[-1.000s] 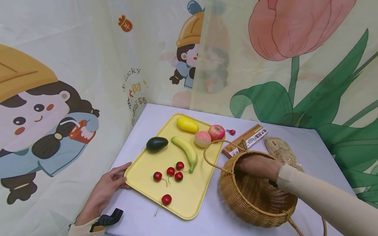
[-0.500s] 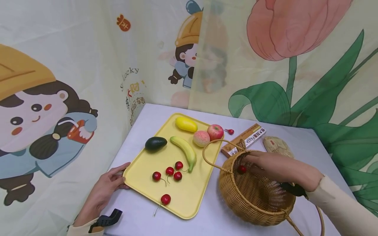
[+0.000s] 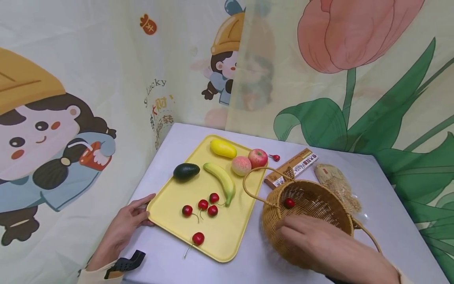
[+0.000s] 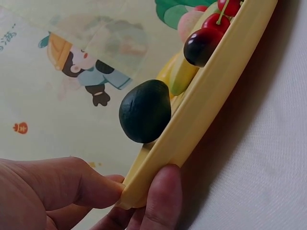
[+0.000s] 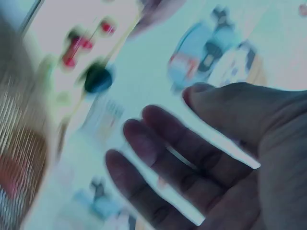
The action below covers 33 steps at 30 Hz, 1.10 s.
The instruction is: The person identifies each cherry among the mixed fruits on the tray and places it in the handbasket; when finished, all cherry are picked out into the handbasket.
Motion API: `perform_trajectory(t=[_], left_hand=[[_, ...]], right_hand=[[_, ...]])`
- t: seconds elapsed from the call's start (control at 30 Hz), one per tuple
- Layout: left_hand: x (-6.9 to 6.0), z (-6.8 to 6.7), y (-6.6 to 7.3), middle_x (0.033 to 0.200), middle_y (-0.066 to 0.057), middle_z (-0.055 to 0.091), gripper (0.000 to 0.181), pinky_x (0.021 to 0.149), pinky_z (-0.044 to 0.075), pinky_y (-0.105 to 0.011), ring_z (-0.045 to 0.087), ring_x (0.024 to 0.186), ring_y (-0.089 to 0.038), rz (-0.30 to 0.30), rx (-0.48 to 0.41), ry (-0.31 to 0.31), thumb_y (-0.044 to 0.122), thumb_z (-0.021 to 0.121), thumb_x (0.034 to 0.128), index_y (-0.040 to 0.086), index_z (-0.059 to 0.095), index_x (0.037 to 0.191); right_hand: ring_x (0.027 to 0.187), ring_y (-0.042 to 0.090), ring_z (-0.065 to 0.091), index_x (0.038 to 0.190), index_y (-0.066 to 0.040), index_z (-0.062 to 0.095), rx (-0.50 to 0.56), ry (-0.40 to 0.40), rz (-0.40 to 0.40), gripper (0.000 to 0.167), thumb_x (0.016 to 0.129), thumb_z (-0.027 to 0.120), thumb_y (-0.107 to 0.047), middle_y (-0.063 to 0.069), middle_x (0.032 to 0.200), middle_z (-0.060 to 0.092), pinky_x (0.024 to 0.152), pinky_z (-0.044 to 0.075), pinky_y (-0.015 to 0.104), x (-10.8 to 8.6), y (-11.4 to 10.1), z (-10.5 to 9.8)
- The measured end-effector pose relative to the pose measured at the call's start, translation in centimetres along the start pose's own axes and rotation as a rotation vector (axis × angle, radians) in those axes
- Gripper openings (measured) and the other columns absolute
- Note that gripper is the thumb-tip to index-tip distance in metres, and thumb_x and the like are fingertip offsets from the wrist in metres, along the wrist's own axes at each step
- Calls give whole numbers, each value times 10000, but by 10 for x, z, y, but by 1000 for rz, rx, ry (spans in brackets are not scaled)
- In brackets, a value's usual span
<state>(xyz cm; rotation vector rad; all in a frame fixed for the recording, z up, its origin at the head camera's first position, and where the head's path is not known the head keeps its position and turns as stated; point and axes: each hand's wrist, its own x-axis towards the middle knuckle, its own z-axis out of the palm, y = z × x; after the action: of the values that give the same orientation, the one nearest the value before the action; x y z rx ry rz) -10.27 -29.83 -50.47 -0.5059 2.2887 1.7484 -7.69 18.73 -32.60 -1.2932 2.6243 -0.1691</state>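
Yellow tray, long axis running from seven to one o'clock; the left hand pinches its nine-o'clock corner. Wicker basket toward three o'clock; at its six-o'clock side, the right hand, released, fingers loose.

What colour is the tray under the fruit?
The tray is pale yellow, best seen in the head view.

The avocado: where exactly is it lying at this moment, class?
In the head view, the avocado lies at the left edge of the yellow tray, just left of the banana and beyond the left hand.
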Motion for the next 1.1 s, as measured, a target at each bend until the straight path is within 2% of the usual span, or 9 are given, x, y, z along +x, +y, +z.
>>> perform_trajectory(t=[0.07,0.1,0.23,0.33,0.4,0.57,0.7,0.87,1.1], left_hand=[[0,-1,0,1445,-273,567,579,804,651,-254,697,973,-172,-2,7,-4,43,541,1081,107,419,1643],[-1,-1,0,1446,-267,565,582,806,651,-252,694,978,-170,-5,13,-5,42,541,1082,108,414,1646],[0,-3,0,1456,-265,562,592,814,651,-250,691,987,-162,-18,24,-9,55,545,1088,121,395,1657],[3,-1,1,1460,-266,557,598,815,652,-253,685,991,-163,-21,29,-17,54,545,1086,117,388,1659],[3,-1,1,1454,-262,554,606,813,653,-256,678,992,-164,-29,35,-14,39,539,1078,113,386,1659],[-1,-5,-3,1373,-233,583,629,813,657,-266,676,971,-153,-50,42,-2,13,545,1056,108,389,1658],[0,-6,-4,1356,-231,593,636,822,659,-269,682,962,-135,-48,31,-12,6,546,1052,103,382,1659],[2,-5,-2,1430,-265,574,623,828,658,-261,689,968,-126,-54,34,-17,28,545,1073,104,368,1665],[7,-1,0,1384,-231,612,626,830,657,-270,691,969,-129,-57,25,-23,31,558,1069,115,380,1662]], right_hand=[[1230,73,624,1416,-452,547,79,-75,-7,519,968,783,-338,-177,1409,622,984,647,339,8,-15,10],[1235,66,624,1444,-461,520,120,-84,-26,515,990,746,-372,-176,1426,614,986,643,321,14,-22,16],[1224,40,633,1535,-415,441,172,-52,-123,590,1014,714,-373,-126,1506,570,963,627,238,36,-41,35],[1222,15,635,1541,-423,448,194,-40,-109,575,1034,701,-334,-129,1549,542,918,612,180,55,-50,48],[1250,22,639,1530,-414,478,182,-12,-96,515,1060,664,-318,-128,1580,527,930,611,183,71,-55,61],[1372,97,607,1504,-294,541,35,134,-143,453,1066,653,-273,-33,1622,512,1056,589,250,122,-61,100],[1438,149,543,1537,-254,518,-3,147,-172,514,1047,671,-232,36,1643,482,1149,530,274,152,-61,120],[1388,172,528,1556,-258,491,-31,144,-195,523,1056,636,-210,60,1572,520,1162,494,276,168,-59,131],[1139,101,577,1356,-240,637,-30,179,-251,323,1039,672,-183,-11,1315,603,995,489,153,175,-53,141]])
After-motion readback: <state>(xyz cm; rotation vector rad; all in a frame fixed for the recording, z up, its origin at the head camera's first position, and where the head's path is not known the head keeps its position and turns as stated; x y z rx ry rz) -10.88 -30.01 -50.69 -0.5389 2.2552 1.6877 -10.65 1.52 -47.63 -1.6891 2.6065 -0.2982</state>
